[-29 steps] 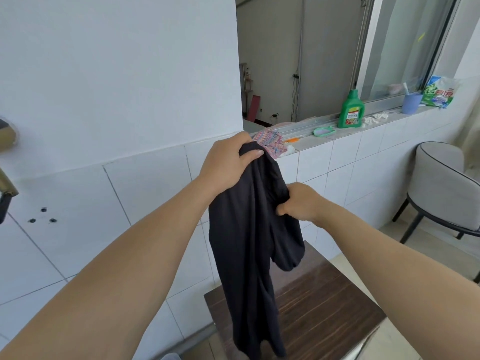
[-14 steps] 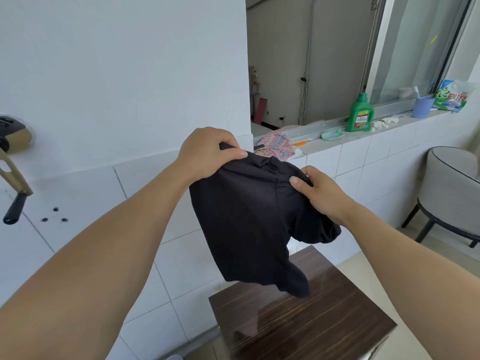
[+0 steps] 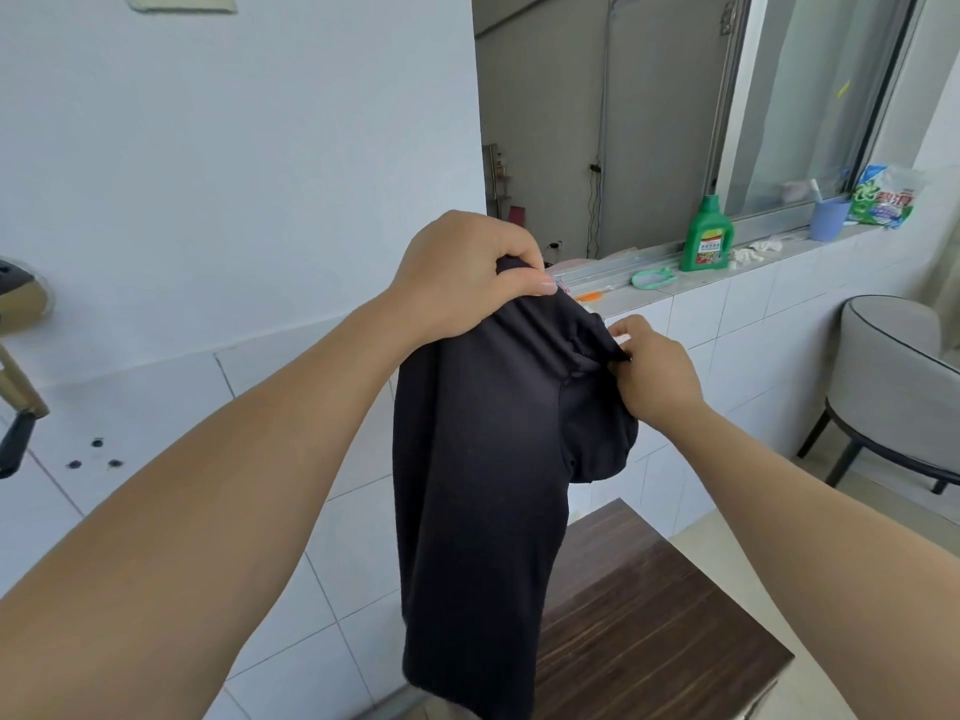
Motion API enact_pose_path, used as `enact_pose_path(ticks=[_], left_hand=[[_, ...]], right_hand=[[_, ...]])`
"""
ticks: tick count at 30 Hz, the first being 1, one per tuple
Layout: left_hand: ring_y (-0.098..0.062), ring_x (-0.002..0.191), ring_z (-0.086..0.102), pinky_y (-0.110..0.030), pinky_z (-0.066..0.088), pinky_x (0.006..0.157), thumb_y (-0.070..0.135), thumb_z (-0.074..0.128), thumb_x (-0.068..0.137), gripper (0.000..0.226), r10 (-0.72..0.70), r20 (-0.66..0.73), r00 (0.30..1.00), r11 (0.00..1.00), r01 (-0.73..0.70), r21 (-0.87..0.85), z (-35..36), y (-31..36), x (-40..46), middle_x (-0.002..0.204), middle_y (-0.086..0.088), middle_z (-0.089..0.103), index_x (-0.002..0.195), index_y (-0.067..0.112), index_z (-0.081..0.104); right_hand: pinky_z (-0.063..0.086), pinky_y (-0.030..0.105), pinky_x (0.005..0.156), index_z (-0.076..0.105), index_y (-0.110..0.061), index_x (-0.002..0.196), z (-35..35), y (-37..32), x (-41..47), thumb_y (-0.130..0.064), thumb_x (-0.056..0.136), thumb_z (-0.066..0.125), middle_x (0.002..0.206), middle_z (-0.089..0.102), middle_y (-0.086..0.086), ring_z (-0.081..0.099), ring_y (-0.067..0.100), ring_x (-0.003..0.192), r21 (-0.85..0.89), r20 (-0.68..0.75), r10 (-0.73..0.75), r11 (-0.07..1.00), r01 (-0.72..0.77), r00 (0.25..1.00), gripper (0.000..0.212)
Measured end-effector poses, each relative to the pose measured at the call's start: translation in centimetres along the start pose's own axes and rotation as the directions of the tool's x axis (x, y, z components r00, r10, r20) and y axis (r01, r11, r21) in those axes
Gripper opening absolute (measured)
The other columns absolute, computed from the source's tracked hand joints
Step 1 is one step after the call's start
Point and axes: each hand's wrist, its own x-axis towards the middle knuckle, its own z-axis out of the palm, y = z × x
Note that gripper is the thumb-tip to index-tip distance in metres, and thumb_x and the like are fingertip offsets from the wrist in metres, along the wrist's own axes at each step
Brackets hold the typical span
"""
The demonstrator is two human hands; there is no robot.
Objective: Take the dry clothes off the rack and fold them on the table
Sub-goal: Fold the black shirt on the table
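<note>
A black garment (image 3: pixel 483 485) hangs in the air in front of me, over the dark wooden table (image 3: pixel 654 631). My left hand (image 3: pixel 462 272) grips its top edge at the upper left, thumb over the cloth. My right hand (image 3: pixel 654 371) pinches the gathered top edge on the right, a little lower. The cloth falls in one long drape down past the table's near-left side, and its lower end leaves the frame. The drying rack is out of view.
A tiled ledge (image 3: pixel 753 283) under the window carries a green bottle (image 3: pixel 709 236), a blue cup (image 3: pixel 829 219) and a detergent bag (image 3: pixel 885 197). A grey chair (image 3: pixel 898 387) stands at the right. A gold fixture (image 3: pixel 18 356) juts from the left wall.
The garment was stretched wide between both hands, then dropped back into a long vertical drape. My left hand rose and my right hand shifted its pinch along the top edge.
</note>
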Motion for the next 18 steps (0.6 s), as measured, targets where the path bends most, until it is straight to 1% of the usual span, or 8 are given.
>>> enact_pose_path(ticks=[3,5,6,8,10,13,16,18], left_hand=[[-0.011,0.087,0.063,-0.039,0.049,0.084,0.039,0.07,0.082,0.019,0.033,-0.02,0.999,0.999,-0.033,-0.028,-0.5,0.9,0.5,0.088,0.009,0.072,0.086,0.021,0.075],[-0.012,0.087,0.064,-0.04,0.05,0.084,0.043,0.066,0.079,0.025,0.039,-0.029,0.999,0.999,-0.04,-0.035,-0.6,1.3,0.8,0.088,0.009,0.072,0.085,0.021,0.075],[-0.011,0.087,0.064,-0.04,0.05,0.084,0.045,0.064,0.077,0.027,0.038,-0.033,0.999,0.999,-0.039,-0.032,-0.6,1.5,0.8,0.087,0.009,0.072,0.085,0.022,0.075],[-0.012,0.087,0.064,-0.04,0.05,0.083,0.046,0.064,0.077,0.027,0.027,-0.042,0.999,0.999,-0.028,-0.02,-0.3,1.4,0.9,0.087,0.009,0.072,0.085,0.022,0.075],[-0.012,0.089,0.063,-0.04,0.05,0.084,0.043,0.067,0.081,0.023,0.007,-0.051,0.999,1.0,-0.007,0.0,0.1,0.9,0.8,0.089,0.01,0.071,0.086,0.023,0.075],[-0.012,0.09,0.062,-0.039,0.049,0.084,0.041,0.068,0.084,0.019,-0.034,-0.061,0.998,0.999,0.035,0.023,0.8,0.0,0.5,0.091,0.009,0.071,0.087,0.023,0.074],[-0.013,0.091,0.062,-0.036,0.049,0.083,0.042,0.068,0.084,0.02,-0.08,-0.054,0.995,0.996,0.083,0.045,1.4,-1.0,0.1,0.092,0.009,0.071,0.087,0.022,0.074],[-0.012,0.092,0.061,-0.035,0.048,0.083,0.04,0.068,0.084,0.021,-0.119,-0.043,0.992,0.992,0.121,0.039,1.9,-1.8,-0.4,0.092,0.009,0.071,0.087,0.021,0.074]], right_hand=[[0.045,0.038,0.068,0.058,-0.005,0.099,0.5,-0.9,0.0,0.004,0.081,0.05,0.085,0.063,0.012,0.054,0.034,0.08,-0.002,-0.132,-0.042,0.999,0.042,0.99,0.021],[0.044,0.035,0.069,0.061,-0.005,0.093,1.2,-1.4,-0.2,0.006,0.083,0.046,0.083,0.061,0.011,0.053,0.029,0.076,0.227,-0.109,-0.021,0.973,0.045,0.994,0.021],[0.044,0.033,0.068,0.062,-0.009,0.089,1.3,-1.8,-0.4,0.009,0.084,0.042,0.081,0.06,0.007,0.053,0.024,0.073,0.403,-0.036,0.012,0.915,0.003,0.999,0.028],[0.051,0.03,0.066,0.062,-0.021,0.09,1.5,-2.7,-1.3,0.013,0.086,0.036,0.084,0.062,0.001,0.058,0.017,0.076,0.698,0.176,0.042,0.7,-0.154,0.984,0.044],[0.054,0.027,0.066,0.061,-0.022,0.108,1.8,-3.2,-2.3,0.009,0.093,0.033,0.098,0.066,0.001,0.063,0.015,0.086,0.787,0.39,-0.014,0.525,-0.325,0.921,0.045],[0.057,0.03,0.076,0.059,-0.019,0.12,2.1,-3.6,-3.5,-0.026,0.105,0.032,0.111,0.069,0.004,0.068,0.018,0.093,0.75,0.602,-0.082,0.398,-0.527,0.794,0.032],[0.05,0.04,0.094,0.066,-0.019,0.117,1.8,-3.5,-4.1,-0.077,0.085,0.025,0.117,0.069,0.007,0.067,0.025,0.106,0.694,0.72,-0.211,0.253,-0.674,0.661,0.077],[0.049,0.039,0.096,0.065,-0.018,0.118,1.8,-3.2,-4.4,-0.075,0.076,0.035,0.118,0.069,0.006,0.065,0.024,0.11,0.683,0.731,-0.281,0.29,-0.671,0.622,0.076]])
